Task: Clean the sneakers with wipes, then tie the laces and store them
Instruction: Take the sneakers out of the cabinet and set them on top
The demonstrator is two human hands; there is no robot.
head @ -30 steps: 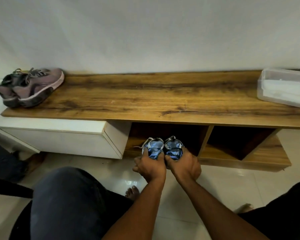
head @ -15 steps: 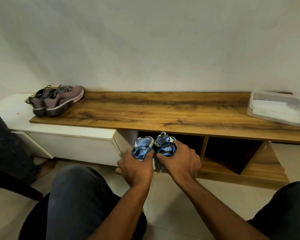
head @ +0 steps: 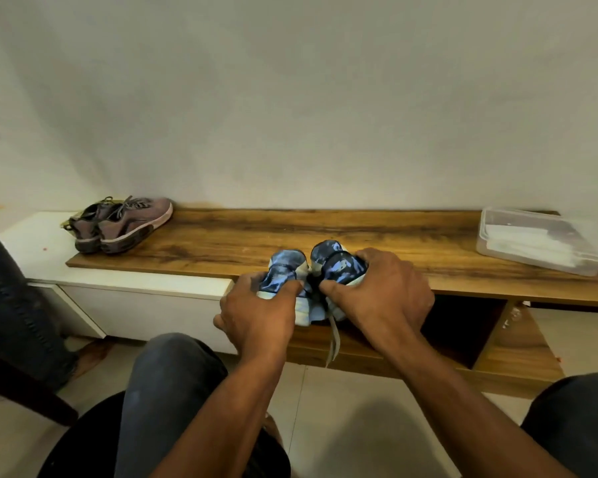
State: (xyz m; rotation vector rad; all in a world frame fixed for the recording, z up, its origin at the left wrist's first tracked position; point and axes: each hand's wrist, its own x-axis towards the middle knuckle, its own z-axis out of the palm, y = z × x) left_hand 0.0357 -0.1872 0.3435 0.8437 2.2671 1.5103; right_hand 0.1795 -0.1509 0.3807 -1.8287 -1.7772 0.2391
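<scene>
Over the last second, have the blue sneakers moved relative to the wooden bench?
Yes. The blue sneakers, gripped by the left hand and right hand, rose from the open cubby to the wooden bench top's front edge.

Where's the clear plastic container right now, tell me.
In the head view, the clear plastic container sits at the far right end of the wooden bench top, right of the blue sneakers and opposite the mauve sneakers at the left end.

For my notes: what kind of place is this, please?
Probably a home entryway: a low wooden bench with open cubbies against a plain wall, and grey sneakers resting on it.
</scene>
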